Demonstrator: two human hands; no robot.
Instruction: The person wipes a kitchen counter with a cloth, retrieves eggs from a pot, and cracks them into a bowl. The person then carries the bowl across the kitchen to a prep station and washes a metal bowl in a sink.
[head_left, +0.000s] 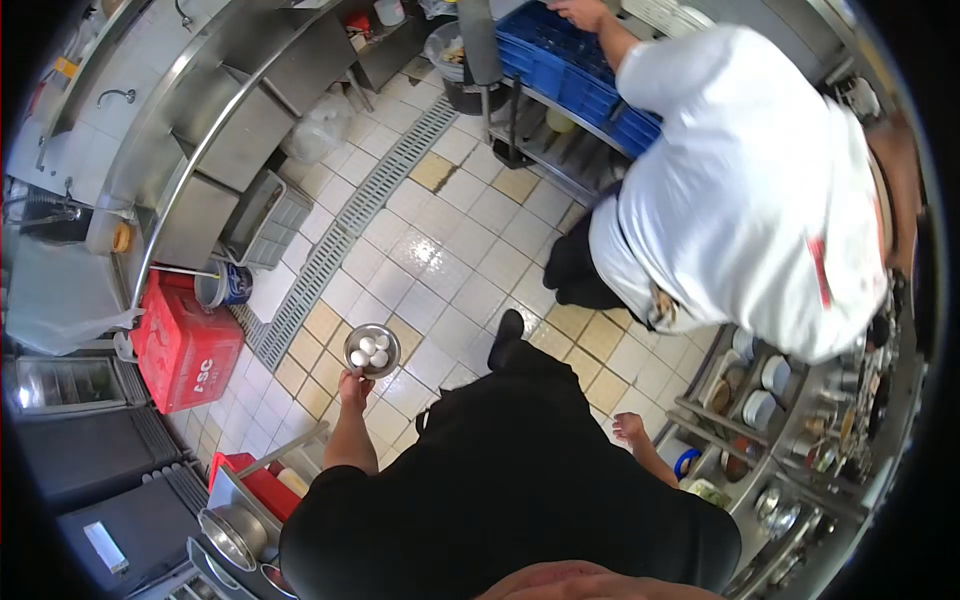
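Note:
My left hand [352, 388] grips the near rim of a round metal bowl [391, 366], held out over the floor. Several white eggs [367, 346] lie inside the bowl. On the other side of my body, my right hand [628, 428] hangs low with its fingers curled in, and no object shows in it. It is nearest to the shelves at the right, which hold a blue-rimmed container [687, 461].
A co-worker in a white shirt [730, 190] stands ahead on the right, one hand at the blue crates [570, 75]. A red box [185, 345] and a bucket [236, 284] stand left. A floor grate [350, 215] crosses the tiles. Metal pots [232, 535] sit at lower left.

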